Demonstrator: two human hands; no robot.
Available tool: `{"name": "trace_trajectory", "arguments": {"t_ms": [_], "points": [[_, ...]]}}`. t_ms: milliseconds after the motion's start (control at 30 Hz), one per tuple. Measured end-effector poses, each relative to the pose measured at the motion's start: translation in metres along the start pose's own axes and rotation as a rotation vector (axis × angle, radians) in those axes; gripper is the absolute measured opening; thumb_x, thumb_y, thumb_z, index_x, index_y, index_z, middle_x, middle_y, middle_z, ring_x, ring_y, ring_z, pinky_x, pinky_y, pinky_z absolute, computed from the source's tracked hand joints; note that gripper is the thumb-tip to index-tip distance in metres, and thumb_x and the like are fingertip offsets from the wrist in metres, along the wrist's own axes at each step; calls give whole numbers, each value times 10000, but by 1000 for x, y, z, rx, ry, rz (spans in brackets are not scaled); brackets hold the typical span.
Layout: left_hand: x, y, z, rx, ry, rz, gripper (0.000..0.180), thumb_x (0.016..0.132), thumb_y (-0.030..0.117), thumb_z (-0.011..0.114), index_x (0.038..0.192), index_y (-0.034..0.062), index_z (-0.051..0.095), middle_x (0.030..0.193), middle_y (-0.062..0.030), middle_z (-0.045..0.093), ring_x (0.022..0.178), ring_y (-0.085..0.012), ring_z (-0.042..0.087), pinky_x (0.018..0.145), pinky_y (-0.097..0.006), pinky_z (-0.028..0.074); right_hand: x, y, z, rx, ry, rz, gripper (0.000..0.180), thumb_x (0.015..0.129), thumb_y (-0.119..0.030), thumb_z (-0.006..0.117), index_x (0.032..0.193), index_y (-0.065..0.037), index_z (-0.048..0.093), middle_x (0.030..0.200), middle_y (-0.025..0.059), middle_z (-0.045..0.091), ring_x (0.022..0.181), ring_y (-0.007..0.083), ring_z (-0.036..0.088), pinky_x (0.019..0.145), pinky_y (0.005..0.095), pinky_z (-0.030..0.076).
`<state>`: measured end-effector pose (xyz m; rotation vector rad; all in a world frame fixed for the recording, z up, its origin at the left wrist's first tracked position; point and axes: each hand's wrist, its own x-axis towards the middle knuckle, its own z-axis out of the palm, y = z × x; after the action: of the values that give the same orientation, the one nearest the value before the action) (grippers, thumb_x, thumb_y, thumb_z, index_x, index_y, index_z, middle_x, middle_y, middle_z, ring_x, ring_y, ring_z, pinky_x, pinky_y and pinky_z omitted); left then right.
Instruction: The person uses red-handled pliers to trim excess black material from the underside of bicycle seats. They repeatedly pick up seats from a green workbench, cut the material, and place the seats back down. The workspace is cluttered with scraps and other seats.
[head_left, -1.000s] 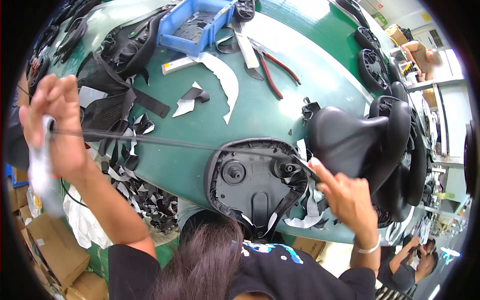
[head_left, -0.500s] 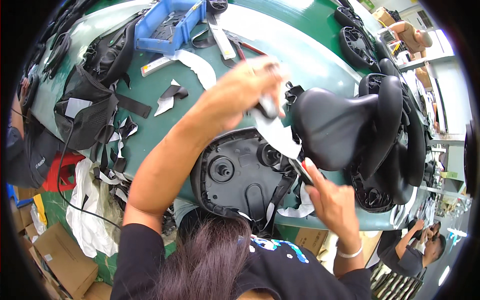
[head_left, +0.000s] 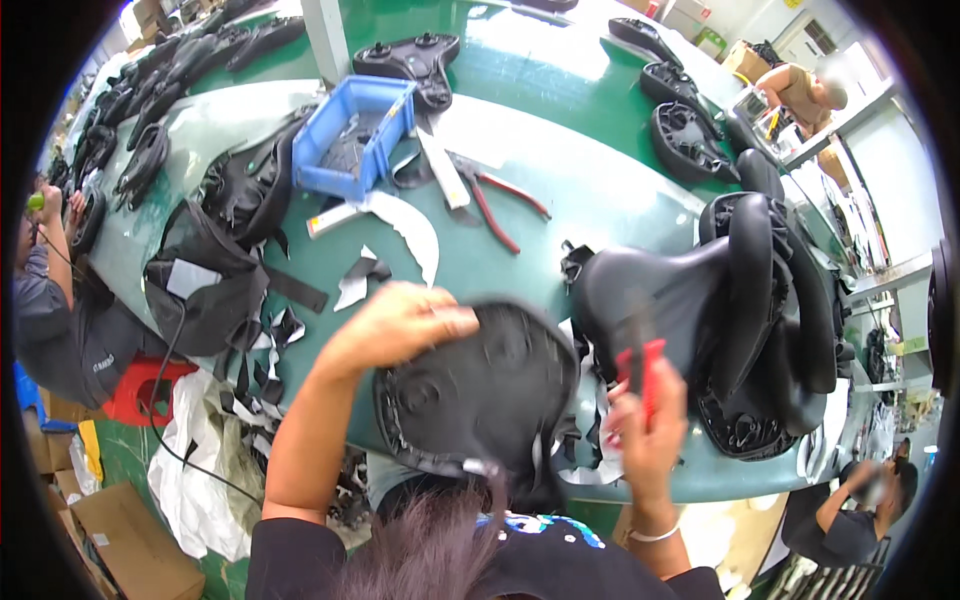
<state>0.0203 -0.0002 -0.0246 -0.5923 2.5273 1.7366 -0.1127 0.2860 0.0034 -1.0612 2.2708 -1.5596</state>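
Note:
In front of me, underside up at the near table edge, is a black bicycle saddle [head_left: 470, 410], somewhat blurred. My left hand [head_left: 400, 325] is at its far left rim, the thumb lying on the edge and the fingers partly hidden. To the right, raised above the table, my right hand [head_left: 650, 430] is closed around a red-handled knife [head_left: 648, 378]. Its dark blade points away from me and is smeared by motion. Black and white trimmings [head_left: 600, 462] lie between the saddle and my right hand. Beyond that hand rests a finished-looking black saddle [head_left: 640, 290], top side up.
More saddles [head_left: 770, 300] are piled at the right. Farther off are a blue bin [head_left: 350, 145], red-handled pliers [head_left: 495, 205], a white curved strip [head_left: 408, 225] and scraps [head_left: 362, 278]. A black mesh bag-like piece [head_left: 205, 275] lies left. Other people work at both sides.
My left hand has let go of a white strip and come down left onto the saddle's rim. The knife has lifted away from the saddle, pointing upward. The view has shifted.

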Motion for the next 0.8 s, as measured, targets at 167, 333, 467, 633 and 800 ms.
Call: {"name": "trace_trajectory", "arguments": {"t_ms": [167, 333, 467, 633, 800], "points": [[54, 53, -22, -657, 542, 72, 368, 973, 357, 501, 1119, 28, 578, 945, -107, 646, 796, -176, 632, 733, -320, 526, 119, -21, -21, -101, 320, -314, 400, 893, -43, 617, 1262, 12, 471, 1042, 65, 577, 838, 90, 531, 740, 226, 451], [87, 38, 45, 61, -127, 540, 257, 837, 267, 683, 928, 27, 666, 954, -113, 656, 900, -252, 626, 810, -353, 488, 287, 22, 33, 381, 218, 131, 210, 805, -142, 683, 961, -46, 581, 666, -37, 468, 574, 46, 440, 495, 213, 353], [116, -1, 72, -44, 169, 598, 234, 818, 226, 715, 808, 4, 643, 793, -89, 641, 715, -224, 602, 668, -330, 479, 407, 178, 12, -183, 747, 524, 409, 747, -308, 700, 1087, -85, 652, 974, 176, 677, 973, 332, 644, 870, 394, 501], [118, 5, 65, -314, 266, 351, 305, 866, 260, 693, 767, -18, 619, 661, -41, 543, 581, -94, 487, 527, -254, 387, 413, 221, 4, -161, 867, 576, 407, 773, -231, 634, 1152, -94, 581, 1023, 175, 649, 840, 350, 652, 753, 422, 523], [124, 5, 64, -352, 252, 402, 300, 902, 264, 648, 778, -9, 629, 670, -22, 548, 597, -77, 480, 536, -245, 389, 402, 180, 10, 358, 824, 567, 350, 795, -155, 657, 1118, -58, 564, 932, 157, 640, 725, 299, 667, 622, 453, 577]]}}
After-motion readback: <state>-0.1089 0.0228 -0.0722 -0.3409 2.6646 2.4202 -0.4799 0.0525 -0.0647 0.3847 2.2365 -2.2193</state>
